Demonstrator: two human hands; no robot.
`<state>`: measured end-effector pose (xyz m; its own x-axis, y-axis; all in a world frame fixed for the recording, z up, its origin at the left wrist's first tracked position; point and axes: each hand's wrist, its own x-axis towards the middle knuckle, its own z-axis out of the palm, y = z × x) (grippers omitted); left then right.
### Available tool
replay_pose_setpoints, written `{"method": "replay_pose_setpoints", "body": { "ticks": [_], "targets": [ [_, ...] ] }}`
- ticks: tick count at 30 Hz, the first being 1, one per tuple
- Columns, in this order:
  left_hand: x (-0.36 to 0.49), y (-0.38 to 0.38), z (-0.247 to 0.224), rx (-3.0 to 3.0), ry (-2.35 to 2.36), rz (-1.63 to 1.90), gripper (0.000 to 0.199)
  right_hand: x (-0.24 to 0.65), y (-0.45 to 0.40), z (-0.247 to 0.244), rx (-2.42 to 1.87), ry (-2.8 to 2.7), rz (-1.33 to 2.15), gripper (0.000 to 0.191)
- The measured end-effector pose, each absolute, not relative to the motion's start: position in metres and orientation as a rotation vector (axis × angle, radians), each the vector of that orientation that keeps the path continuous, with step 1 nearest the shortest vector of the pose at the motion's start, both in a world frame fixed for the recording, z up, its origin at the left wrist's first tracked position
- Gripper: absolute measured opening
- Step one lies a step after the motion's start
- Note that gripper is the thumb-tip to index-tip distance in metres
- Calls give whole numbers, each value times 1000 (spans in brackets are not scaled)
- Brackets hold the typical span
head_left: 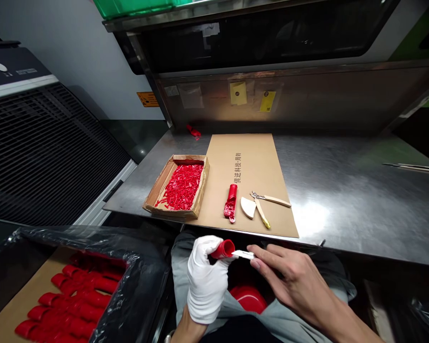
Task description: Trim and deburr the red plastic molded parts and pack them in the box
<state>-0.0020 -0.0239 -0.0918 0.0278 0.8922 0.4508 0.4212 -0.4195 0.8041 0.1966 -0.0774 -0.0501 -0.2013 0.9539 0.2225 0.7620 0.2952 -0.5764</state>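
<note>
My left hand (208,278), in a white glove, is closed around a red plastic tubular part (224,249) whose round open end faces up toward me. Bare, my right hand (289,269) pinches a utility knife (243,254); its blade tip meets the rim of the part or lies very close to it. Both hands are over my lap, just off the table's front edge. On the cardboard sheet (250,157) in front of them lie another red plastic part (230,202), a pair of cutting pliers (262,205) with pale handles, and a cream wedge-shaped piece (248,207).
An open cardboard box (203,190) of small red scraps stands left on the metal table (329,181). Lower left, a box lined with black plastic (139,271) holds several red parts (71,305). Thin rods (414,167) lie at the right; a red scrap (193,131) lies at the back.
</note>
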Motion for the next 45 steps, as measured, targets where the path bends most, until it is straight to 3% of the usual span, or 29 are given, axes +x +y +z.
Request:
{"method": "replay_pose_setpoints", "body": {
  "ticks": [4,9,13,19,23,28,36,45],
  "targets": [
    [-3,-22,-90,1786,1277,1408,27,197,-75,-42,-1458,-1906,779,18],
    [-1,-26,-91,1792,1179,1325,22,181,-66,-40,-1225,-1713,675,29],
    [0,-32,-93,1918,1178,1272,24,165,-55,-44,-1145,-1703,754,11],
    [-5,-41,-96,1903,1150,1088,33,177,-45,-40,-1380,-1565,825,35],
    [-6,-42,-97,1733,1269,1011,46,200,-49,-40,-1438,-1722,820,30],
    [-8,-39,-90,1708,1037,938,25,218,-59,-42,-1428,-1924,667,22],
    [-13,-34,-81,1794,852,912,47,218,-63,-37,-1392,-2270,139,26],
    [-15,-34,-84,1748,874,903,51,216,-64,-37,-1389,-2289,50,24]
  ]
}}
